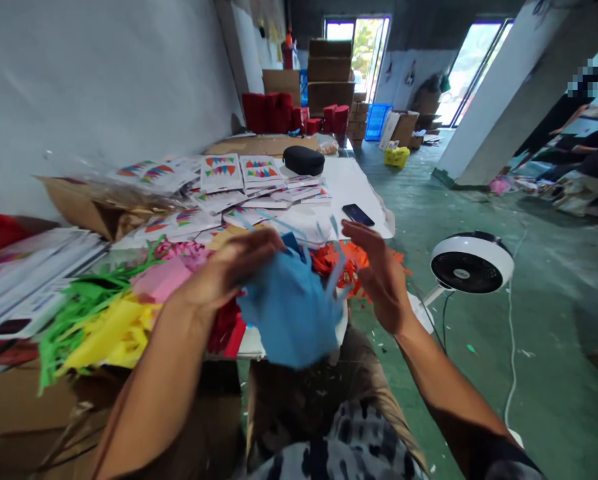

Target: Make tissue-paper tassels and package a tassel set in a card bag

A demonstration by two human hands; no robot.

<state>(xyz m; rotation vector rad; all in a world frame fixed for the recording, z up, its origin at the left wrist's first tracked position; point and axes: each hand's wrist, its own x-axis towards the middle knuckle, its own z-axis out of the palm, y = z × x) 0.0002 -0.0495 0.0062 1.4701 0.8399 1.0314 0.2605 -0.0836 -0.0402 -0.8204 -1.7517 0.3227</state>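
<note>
A light blue sheet (293,307) with a fringe of thin strips hangs at the table's front edge, above my lap, blurred by motion. My left hand (239,263) is at its upper left corner, fingers closed together on it; the thumb is hidden. Blue strips fly up and out from its top and right side. To the right, my right hand (381,277) is open, fingers stretched and slightly apart, close to the strips with nothing visibly in it. Behind the blue sheet lie orange fringed strips (351,263). Red material (226,327) sits below my left hand.
Green (99,287), yellow (113,333) and pink (163,277) fringed pieces lie left. Behind are printed packets (221,173), a black case (303,160) and a phone (357,214). A white fan (471,263) stands right. Another person's arm (573,120) shows far right.
</note>
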